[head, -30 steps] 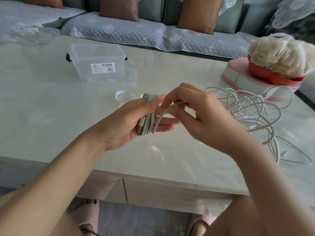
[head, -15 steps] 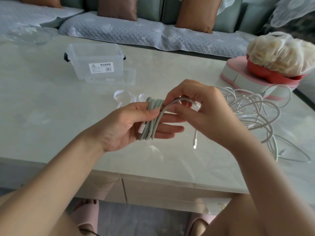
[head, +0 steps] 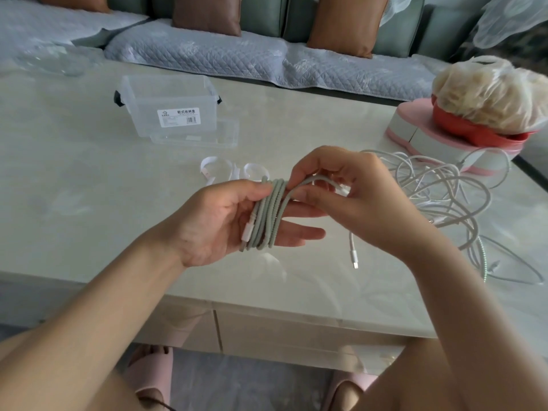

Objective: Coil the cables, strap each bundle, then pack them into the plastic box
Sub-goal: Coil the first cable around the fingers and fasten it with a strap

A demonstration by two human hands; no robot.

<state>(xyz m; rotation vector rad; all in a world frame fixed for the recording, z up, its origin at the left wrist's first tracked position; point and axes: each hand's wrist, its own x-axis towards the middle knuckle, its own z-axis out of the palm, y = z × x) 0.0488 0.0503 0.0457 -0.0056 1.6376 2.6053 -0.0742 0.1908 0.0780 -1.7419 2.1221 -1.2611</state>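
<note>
Over the table's (head: 89,232) near edge, the left hand (head: 219,223) held a cable (head: 264,215) wound round its fingers, thumb clamping the turns; the right hand (head: 355,203) pinched its tail (plug dangling). A tangle (head: 444,191) lay uncoiled toward the right edge, straps (head: 219,170) unused beyond, and the box (head: 172,111) looked empty near the far edge.

Pale glossy stone-look table (head: 89,232), drawer fronts along the near edge. Far-left area: clear rectangular plastic box (head: 172,111) with white label and black latches, upright and lidless. Its clear flat lid (head: 207,139) lies against the box's near side. Mid-table, nearer than the lid: white strap loops (head: 234,170). Right side: loose tangle of white cables (head: 450,191), running up to a pink-and-grey low container (head: 430,137) at the far-right edge. Far-left corner: some clear item (head: 56,59), can't identify.
</note>
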